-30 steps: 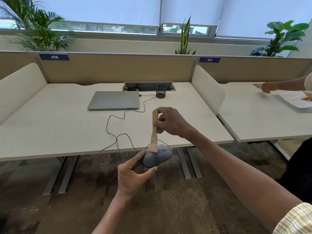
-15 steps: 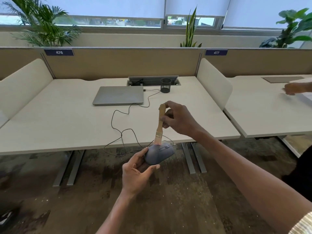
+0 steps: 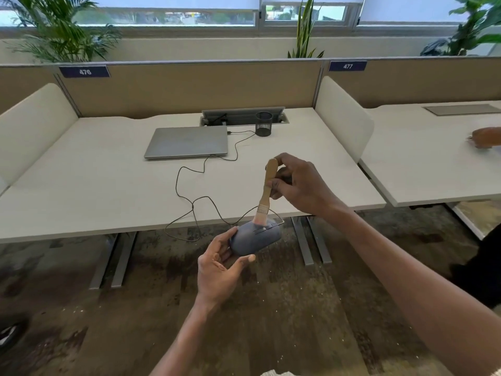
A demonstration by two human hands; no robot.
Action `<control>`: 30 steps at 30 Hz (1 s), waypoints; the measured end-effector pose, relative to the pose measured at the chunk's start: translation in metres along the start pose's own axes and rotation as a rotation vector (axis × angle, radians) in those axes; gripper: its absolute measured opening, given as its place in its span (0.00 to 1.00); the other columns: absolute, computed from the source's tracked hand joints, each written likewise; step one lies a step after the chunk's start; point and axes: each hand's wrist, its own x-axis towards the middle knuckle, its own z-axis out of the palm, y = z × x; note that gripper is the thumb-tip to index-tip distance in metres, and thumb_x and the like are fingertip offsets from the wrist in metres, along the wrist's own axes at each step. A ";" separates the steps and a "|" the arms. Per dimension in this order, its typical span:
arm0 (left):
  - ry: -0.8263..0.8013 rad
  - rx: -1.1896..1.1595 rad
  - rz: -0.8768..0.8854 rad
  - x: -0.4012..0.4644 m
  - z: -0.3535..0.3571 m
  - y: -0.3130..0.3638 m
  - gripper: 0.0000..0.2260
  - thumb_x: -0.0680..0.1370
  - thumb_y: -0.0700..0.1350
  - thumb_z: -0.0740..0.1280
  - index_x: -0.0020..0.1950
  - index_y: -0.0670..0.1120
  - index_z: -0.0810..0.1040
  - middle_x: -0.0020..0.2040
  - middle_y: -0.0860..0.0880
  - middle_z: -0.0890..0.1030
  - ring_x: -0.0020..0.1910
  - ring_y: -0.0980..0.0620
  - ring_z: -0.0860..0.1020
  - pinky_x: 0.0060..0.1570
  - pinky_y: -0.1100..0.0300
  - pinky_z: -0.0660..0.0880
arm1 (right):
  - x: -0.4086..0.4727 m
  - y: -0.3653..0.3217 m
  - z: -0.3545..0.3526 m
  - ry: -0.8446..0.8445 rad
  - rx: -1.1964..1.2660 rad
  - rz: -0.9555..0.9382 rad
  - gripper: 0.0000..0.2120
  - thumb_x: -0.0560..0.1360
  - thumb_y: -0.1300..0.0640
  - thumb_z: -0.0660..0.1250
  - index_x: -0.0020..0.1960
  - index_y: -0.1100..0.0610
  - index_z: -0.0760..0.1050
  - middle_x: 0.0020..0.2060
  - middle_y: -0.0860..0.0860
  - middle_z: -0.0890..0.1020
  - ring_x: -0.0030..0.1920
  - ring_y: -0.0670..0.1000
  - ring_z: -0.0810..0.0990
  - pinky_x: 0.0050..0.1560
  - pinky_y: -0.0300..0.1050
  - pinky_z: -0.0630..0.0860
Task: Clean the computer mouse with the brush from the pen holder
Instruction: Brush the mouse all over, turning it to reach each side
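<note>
My left hand (image 3: 219, 270) holds a grey-blue wired computer mouse (image 3: 254, 238) in the air, just in front of the desk's near edge. My right hand (image 3: 298, 183) grips the wooden handle of a small brush (image 3: 267, 191), held nearly upright. The brush's pale bristles rest on the top of the mouse near its wheel. The mouse cable (image 3: 189, 202) loops back over the desk toward the laptop. The black mesh pen holder (image 3: 263, 124) stands at the back of the desk, with nothing visible inside it.
A closed grey laptop (image 3: 187, 141) lies on the pale desk (image 3: 95, 191), in front of a cable hatch (image 3: 244, 116). Partition panels flank the desk. Another person's hand (image 3: 485, 137) rests on the neighbouring desk at right. Dark patterned floor lies below.
The view has shifted slightly, so the hands sit a little further right. The brush has moved along the top of the mouse toward the wheel. Both grips are unchanged.
</note>
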 end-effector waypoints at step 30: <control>0.014 -0.059 -0.012 0.001 -0.001 0.012 0.30 0.66 0.36 0.77 0.67 0.44 0.74 0.60 0.54 0.82 0.61 0.55 0.81 0.59 0.61 0.78 | -0.004 -0.002 -0.013 -0.012 0.025 -0.045 0.13 0.77 0.75 0.62 0.53 0.59 0.72 0.43 0.57 0.85 0.44 0.52 0.86 0.45 0.46 0.85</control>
